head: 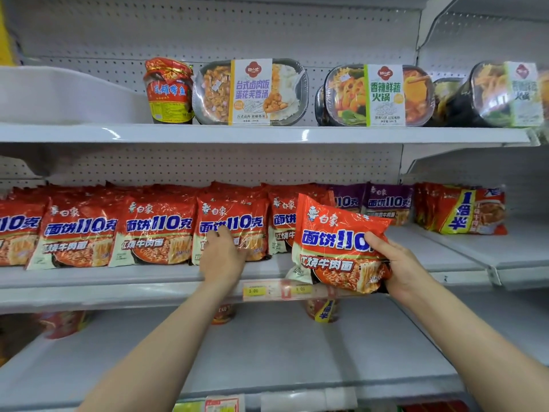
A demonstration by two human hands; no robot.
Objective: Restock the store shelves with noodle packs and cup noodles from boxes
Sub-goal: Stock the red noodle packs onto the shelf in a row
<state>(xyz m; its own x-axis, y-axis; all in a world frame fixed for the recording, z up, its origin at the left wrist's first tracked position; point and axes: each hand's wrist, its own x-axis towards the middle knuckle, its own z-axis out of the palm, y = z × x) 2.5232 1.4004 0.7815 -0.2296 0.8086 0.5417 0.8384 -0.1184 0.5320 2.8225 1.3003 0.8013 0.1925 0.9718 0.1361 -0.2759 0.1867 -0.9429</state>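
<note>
Held noodle pack (338,242): red-orange plastic wrapper, blue-and-white lettering across the middle, photo of a noodle bowl at the bottom, cartoon mascot at top left.
Location: in front of the middle shelf (118,281), at its front edge, just right of the red row and overlapping the rightmost red pack.
Orientation: face toward the camera, print upright; long axis runs top to bottom, top tilted slightly left.
Right hand (398,263): clamped on the held noodle pack at its right edge, thumb across the front, fingers behind.
Left hand (222,251): flat and spread, fingers apart, pressed against the front of a shelved red pack (231,230); grips nothing.
Shelved red packs: five front faces showing in the row, standing upright, leaning back, more stacked behind; exact total cannot be told.
Purple packs (386,200): two visible, upright, right of the red row.
Red-and-yellow packs (463,212): one bundle on the adjoining shelf to the right, turned on its side.
Top shelf (267,135): one red-lidded jar (169,90), one rice meal tray (252,92), at least two hot-pot trays (383,95).
Lower shelf (267,352): cup noodles (323,310), three partly visible beneath the middle shelf.
Price tags (279,289): two yellow, on the middle shelf's front rail.
</note>
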